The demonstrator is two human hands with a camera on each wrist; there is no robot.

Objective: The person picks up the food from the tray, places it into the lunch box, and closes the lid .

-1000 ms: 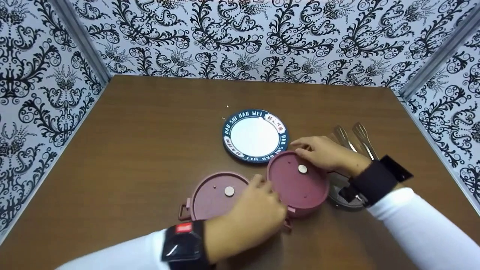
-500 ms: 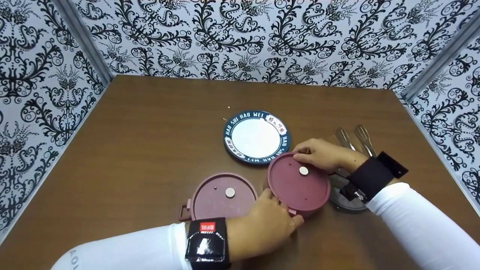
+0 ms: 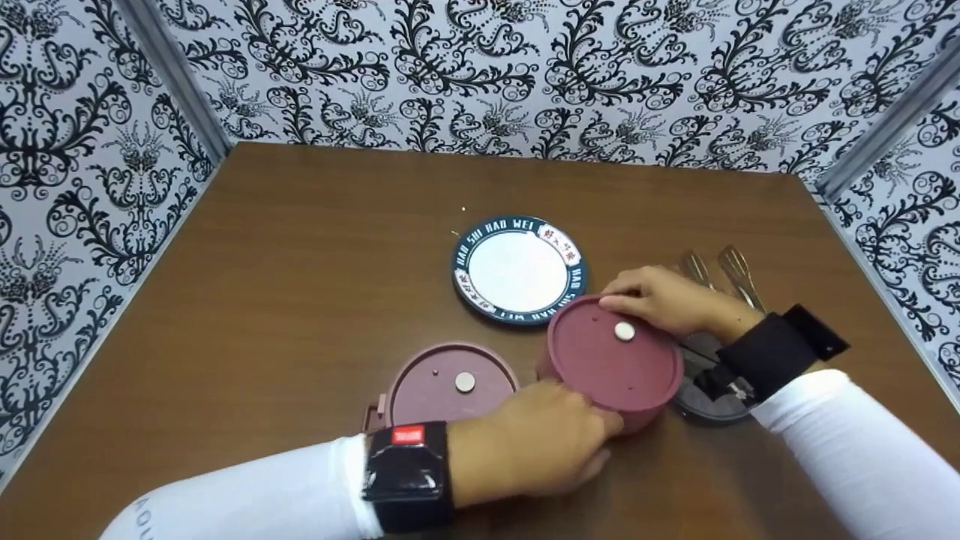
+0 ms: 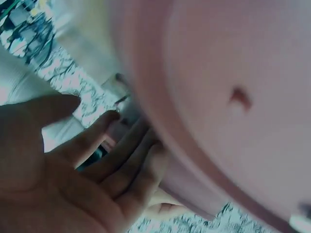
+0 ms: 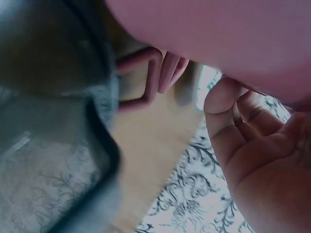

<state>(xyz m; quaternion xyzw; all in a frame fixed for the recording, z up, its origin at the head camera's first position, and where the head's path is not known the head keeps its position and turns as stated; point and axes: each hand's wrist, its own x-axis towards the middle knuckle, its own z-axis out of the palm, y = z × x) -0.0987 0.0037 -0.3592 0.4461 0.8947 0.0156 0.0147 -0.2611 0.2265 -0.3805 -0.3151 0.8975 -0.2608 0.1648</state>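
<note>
My right hand (image 3: 667, 300) grips the far rim of a round, dark pink lidded box (image 3: 615, 360), its thumb on top. The lid has a pale round button. At the box's near left side is my left hand (image 3: 540, 439). Its fingers (image 4: 129, 167) look nearly straight against the side wall in the left wrist view, the thumb apart; their tips are partly hidden. In the right wrist view a pink clip handle (image 5: 153, 80) sticks out from the box. A second round pink box (image 3: 442, 390) lies behind my left wrist, partly covered.
A white plate (image 3: 517, 270) with a dark blue lettered rim stands just behind the box. Under my right wrist lies a clear round piece with a dark rim (image 3: 709, 401). Metal tongs (image 3: 739, 274) lie beyond it. Patterned walls (image 3: 480, 75) enclose the brown table (image 3: 300, 262).
My left hand has come in from the left to the near side of the dark pink box. The box has shifted slightly right and shows more side wall. My right hand keeps its grip.
</note>
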